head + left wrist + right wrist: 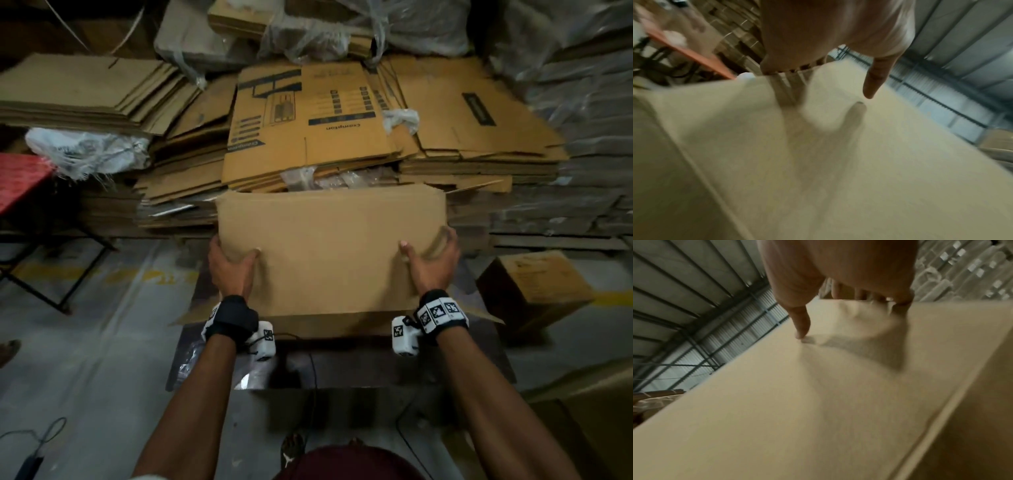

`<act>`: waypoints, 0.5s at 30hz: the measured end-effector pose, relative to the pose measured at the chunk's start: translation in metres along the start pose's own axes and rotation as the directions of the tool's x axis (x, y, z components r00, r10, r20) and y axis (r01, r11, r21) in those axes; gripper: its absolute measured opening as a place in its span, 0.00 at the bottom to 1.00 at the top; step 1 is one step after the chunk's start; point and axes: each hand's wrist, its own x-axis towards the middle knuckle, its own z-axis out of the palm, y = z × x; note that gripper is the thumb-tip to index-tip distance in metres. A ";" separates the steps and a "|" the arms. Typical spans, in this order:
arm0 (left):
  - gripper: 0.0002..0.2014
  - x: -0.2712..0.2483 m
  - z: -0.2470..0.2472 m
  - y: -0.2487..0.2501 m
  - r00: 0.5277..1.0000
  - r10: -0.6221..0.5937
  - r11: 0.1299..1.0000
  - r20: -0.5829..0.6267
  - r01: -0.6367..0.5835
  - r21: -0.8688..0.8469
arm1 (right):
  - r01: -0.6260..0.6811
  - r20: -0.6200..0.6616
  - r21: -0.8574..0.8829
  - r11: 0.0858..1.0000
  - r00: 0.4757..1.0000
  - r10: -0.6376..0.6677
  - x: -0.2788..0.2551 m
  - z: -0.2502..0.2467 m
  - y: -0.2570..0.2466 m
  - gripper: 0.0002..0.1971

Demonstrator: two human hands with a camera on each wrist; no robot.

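Note:
A plain brown cardboard box (pixel 329 253) is held up in front of me, its broad face turned toward me, with flaps sticking out at its lower corners. My left hand (pixel 234 255) grips its left edge: the thumb lies on the near face and the fingers curl behind. My right hand (pixel 428 251) grips the right edge the same way. In the left wrist view the left hand (pixel 828 37) pinches the cardboard (pixel 838 162). In the right wrist view the right hand (pixel 849 269) holds the cardboard (pixel 818 402) with its thumb pressed to the face.
Stacks of flattened cartons (pixel 308 130) fill the space behind the box. A closed brown box (pixel 534 287) sits on the floor at right. A red table (pixel 20 181) and a white bag (pixel 89 150) are at left. A dark low platform (pixel 342 370) lies below my wrists.

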 end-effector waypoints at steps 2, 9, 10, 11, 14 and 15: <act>0.52 0.007 0.000 0.024 0.999 0.030 0.990 0.012 -0.031 0.136 | -0.028 0.013 -0.133 0.991 0.999 0.030 0.011 0.000 -0.016 0.45; 0.50 0.035 0.016 0.069 0.961 -0.105 0.903 0.256 -0.015 0.430 | -0.141 0.118 -0.419 0.897 0.971 0.208 0.041 0.005 -0.050 0.47; 0.51 0.041 0.019 0.066 0.947 -0.129 0.896 0.295 -0.016 0.444 | -0.141 0.133 -0.420 0.896 0.968 0.214 0.048 0.007 -0.048 0.48; 0.52 0.046 0.022 0.064 0.931 -0.146 0.888 0.335 -0.027 0.460 | -0.137 0.160 -0.417 0.899 0.962 0.221 0.052 0.009 -0.046 0.49; 0.53 0.053 0.028 0.056 0.871 -0.183 0.867 0.456 -0.076 0.492 | -0.108 0.277 -0.447 0.888 0.927 0.252 0.058 0.009 -0.032 0.48; 0.51 0.051 0.029 0.053 0.854 -0.194 0.834 0.483 -0.116 0.540 | -0.082 0.308 -0.480 0.873 0.916 0.255 0.056 0.009 -0.027 0.47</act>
